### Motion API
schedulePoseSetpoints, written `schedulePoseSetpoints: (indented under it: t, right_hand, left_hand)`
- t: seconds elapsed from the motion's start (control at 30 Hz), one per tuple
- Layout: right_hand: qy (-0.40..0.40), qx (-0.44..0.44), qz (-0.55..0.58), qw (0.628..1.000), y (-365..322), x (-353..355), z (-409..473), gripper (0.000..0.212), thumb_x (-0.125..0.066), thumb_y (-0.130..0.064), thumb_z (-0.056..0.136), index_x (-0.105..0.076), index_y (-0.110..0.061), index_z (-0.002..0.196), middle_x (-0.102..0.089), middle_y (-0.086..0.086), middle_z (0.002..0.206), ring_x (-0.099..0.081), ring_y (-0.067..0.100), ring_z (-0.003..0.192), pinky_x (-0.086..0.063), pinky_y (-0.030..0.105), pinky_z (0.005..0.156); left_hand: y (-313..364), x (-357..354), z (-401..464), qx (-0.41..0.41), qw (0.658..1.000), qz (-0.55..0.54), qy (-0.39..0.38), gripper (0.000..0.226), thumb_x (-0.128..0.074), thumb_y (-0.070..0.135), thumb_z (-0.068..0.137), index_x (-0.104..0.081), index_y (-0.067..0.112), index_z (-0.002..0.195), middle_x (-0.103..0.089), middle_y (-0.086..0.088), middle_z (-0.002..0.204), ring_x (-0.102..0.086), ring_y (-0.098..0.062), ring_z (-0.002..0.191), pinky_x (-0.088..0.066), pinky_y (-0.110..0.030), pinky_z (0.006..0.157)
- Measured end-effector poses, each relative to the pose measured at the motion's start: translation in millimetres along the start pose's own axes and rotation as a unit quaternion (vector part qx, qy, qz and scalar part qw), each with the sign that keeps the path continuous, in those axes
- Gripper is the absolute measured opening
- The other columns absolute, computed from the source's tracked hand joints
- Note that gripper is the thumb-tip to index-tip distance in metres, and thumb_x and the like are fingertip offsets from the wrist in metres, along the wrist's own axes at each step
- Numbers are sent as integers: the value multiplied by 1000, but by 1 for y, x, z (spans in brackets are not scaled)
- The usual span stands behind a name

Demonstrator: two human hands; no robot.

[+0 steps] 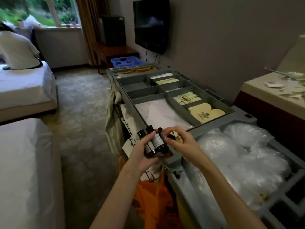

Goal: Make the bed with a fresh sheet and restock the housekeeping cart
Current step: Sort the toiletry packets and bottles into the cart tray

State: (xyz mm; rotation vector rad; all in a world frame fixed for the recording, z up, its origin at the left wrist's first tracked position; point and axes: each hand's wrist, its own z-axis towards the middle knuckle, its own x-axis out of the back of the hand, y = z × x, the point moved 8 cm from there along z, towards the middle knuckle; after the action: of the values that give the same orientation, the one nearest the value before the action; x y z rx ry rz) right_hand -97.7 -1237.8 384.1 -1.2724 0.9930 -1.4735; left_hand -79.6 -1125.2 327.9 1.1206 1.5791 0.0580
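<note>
Left hand [145,151] grips three dark, glossy cylindrical bottles [155,142] over the grey plastic cart [219,128]; right hand [181,142] pinches one cap, clutching cream packets [178,137].

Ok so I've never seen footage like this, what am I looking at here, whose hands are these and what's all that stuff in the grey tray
There is no robot here. The one picture comes from a wide-angle camera worn on a person's head, looking forward and down, so the two bare arms reaching in from the bottom are that person's own. The room looks like a hotel room with white beds on the left. The grey tray is the top of a housekeeping cart, split into compartments. Some compartments hold cream paper packets and cream pouches with a printed logo; a few look empty. The nearer bin is full of clear plastic-wrapped items. The left hand grips a bunch of small dark bottles with black caps. The right hand touches those bottles with its fingertips and also holds a small cream packet.
</note>
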Motion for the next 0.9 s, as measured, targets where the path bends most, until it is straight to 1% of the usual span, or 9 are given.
schedulePoseSetpoints:
  t: [0.13,0.23,0.37,0.47,0.53,0.67,0.77,0.83,0.9]
  right_hand:
    - [-6,-24,-6,1000,0,-34,42,12,-63,-4,87,-62,-11,96,-61,-10,113,-60,-4,97,-49,11,70]
    - [0,-37,-15,999,2,-46,72,11,-63,-6,87,-63,-13,95,-61,-10,116,-58,0,104,-49,10,70]
    - [20,-39,-38,998,15,-48,132,14,-63,-10,89,-64,-23,94,-59,-18,116,-58,-4,101,-46,10,68]
    - [58,-41,-101,992,33,-40,196,11,-64,-23,88,-64,-33,95,-54,-17,117,-54,4,104,-43,19,79]
    - [72,-48,-107,991,47,-34,239,13,-64,-27,88,-64,-39,93,-55,-14,111,-54,5,101,-46,26,83]
    - [89,-58,-76,991,59,-30,315,20,-63,-20,89,-65,-37,98,-60,-15,107,-56,-7,94,-47,12,73]
    - [115,-79,-54,989,65,-25,356,19,-62,-17,90,-64,-29,104,-61,-13,107,-57,-10,90,-46,7,67]
    - [129,-91,-54,986,72,-21,377,21,-61,-16,90,-62,-26,108,-60,-12,108,-58,-7,93,-47,10,70]
    - [172,-114,-77,975,85,-11,390,21,-62,-21,89,-60,-28,108,-57,-12,111,-56,0,98,-46,14,74]
  left_hand:
    - [39,22,27,17,999,-26,-29,28,-59,20,82,-65,9,107,-67,-20,108,-62,-35,97,-44,-57,90]
    - [60,31,53,27,997,-51,-43,25,-60,23,81,-67,10,101,-69,-21,104,-65,-36,97,-43,-62,92]
    - [91,40,106,51,996,-50,-48,36,-62,25,80,-63,8,112,-67,-21,112,-67,-34,99,-46,-57,93]
    - [133,45,161,41,998,-33,-44,36,-64,20,80,-61,6,112,-64,-23,117,-62,-35,107,-44,-56,97]
    - [164,45,201,34,998,-24,-46,32,-63,19,80,-61,7,110,-66,-22,111,-63,-36,104,-44,-55,97]
    - [218,44,273,35,996,55,-58,32,-64,20,75,-66,13,106,-69,-17,107,-62,-33,104,-43,-52,101]
    - [246,41,312,48,993,93,-62,37,-67,20,72,-66,13,108,-71,-17,105,-62,-33,107,-46,-51,98]
    - [260,44,338,60,991,114,-43,42,-69,20,70,-62,11,110,-67,-19,109,-62,-34,107,-49,-49,93]
    - [271,51,366,75,988,134,-25,45,-70,18,74,-57,10,116,-64,-19,113,-62,-34,107,-55,-46,82]
